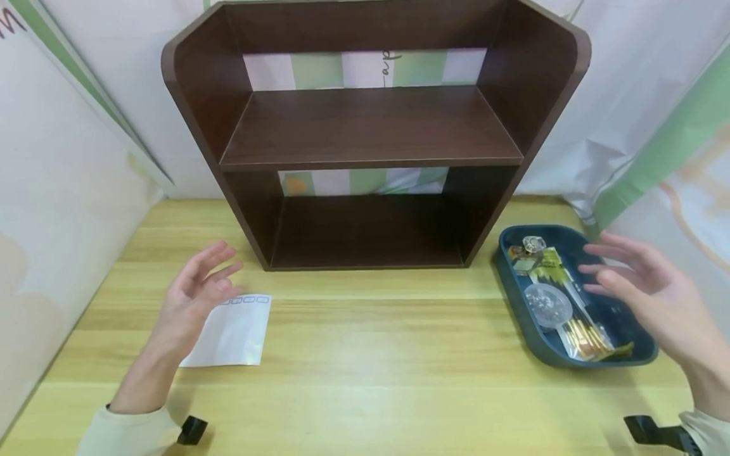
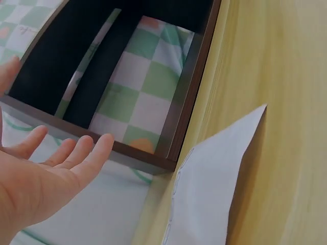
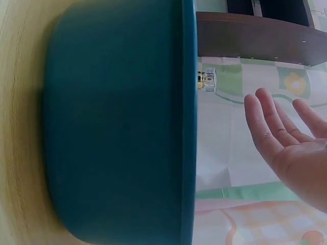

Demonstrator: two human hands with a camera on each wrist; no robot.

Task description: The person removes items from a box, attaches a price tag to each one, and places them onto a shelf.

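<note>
My left hand [image 1: 194,301] hovers with loosely spread fingers above a white sheet of paper [image 1: 232,335] on the table, holding nothing. Over the right edge of a dark blue basin [image 1: 516,301], my right hand [image 1: 650,291] is held in the air, fingers apart and empty. In the basin lie a glass perfume bottle [image 1: 525,259], a round clear container [image 1: 549,305] with small bits inside, and a plastic-wrapped pack of brushes [image 1: 584,335]. The right wrist view shows the basin's outer wall [image 3: 117,122] and the bottle's clear cap [image 3: 209,79] above its rim.
A dark brown two-tier shelf [image 1: 371,126] stands at the back of the wooden table [image 1: 365,354]. White and green patterned cloth [image 1: 63,190] hangs along the sides and behind the shelf. Black straps with small mounts [image 1: 192,430] sit at both wrists.
</note>
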